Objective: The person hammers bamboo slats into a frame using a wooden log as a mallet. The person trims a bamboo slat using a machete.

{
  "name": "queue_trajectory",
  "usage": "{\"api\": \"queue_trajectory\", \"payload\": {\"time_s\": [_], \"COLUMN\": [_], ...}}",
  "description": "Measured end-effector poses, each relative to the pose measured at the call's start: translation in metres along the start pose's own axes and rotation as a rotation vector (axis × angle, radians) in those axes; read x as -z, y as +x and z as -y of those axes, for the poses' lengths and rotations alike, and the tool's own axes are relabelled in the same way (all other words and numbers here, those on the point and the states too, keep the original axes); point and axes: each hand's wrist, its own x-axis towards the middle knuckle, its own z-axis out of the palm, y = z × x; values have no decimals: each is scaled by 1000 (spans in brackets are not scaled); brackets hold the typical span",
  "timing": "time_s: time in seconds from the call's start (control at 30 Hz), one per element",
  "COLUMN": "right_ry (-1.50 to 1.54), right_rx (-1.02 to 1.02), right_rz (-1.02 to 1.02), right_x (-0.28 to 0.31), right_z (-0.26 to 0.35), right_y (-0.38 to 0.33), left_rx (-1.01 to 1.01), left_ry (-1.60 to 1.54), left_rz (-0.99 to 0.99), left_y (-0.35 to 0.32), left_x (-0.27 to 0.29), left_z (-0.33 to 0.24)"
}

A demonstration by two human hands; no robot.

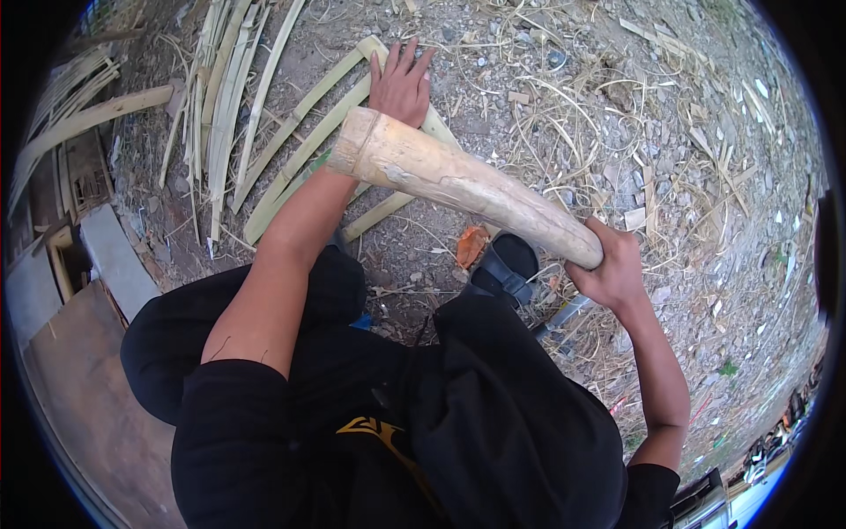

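Observation:
My right hand [617, 269] is wrapped round the narrow end of a thick, pale bamboo club [476, 183]. The club slants up to the left, and its wide, ringed end passes over my left wrist in this view. Beyond that end, my left hand [403, 88] lies with its fingers spread on or beside flat greenish bamboo strips [322, 137] on the ground. These strips form an angled shape whose corner is near my fingertips. The club and my forearm hide part of them, so I cannot tell how they join.
Loose split bamboo strips [231, 106] lie at the far left, near boards [97, 397]. Dry shavings [573, 115] litter the gravelly ground. A dark sandal [507, 269] is on my foot. A grey, blade-like tool [564, 313], partly hidden, lies by my right knee; an orange scrap [471, 246] is nearby.

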Motion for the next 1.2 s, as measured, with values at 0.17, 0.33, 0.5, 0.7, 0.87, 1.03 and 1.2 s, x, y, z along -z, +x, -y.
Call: {"api": "queue_trajectory", "payload": {"time_s": [0.17,0.33,0.5,0.7,0.87,1.03,1.2], "right_ry": [62,144,32,9,211,-145,254], "right_rx": [-114,-61,-91,-189,29,-164,86], "right_rz": [39,-15,83,11,-25,106,-75], "right_x": [-14,14,-12,5,-10,-7,8], "right_z": [-32,1,-30,-18,-28,-20,2], "right_y": [-7,4,-12,1,-14,-1,-5], "left_rx": [-28,-11,-28,-24,-34,-16,-20], "left_ry": [7,12,-15,45,-8,16,-9], "left_rz": [-15,30,5,21,-9,31,3], "left_y": [4,-3,4,-8,6,-3,-1], "left_x": [0,3,1,-2,0,4,2], "left_z": [-5,-2,-8,3,-8,-5,4]}}
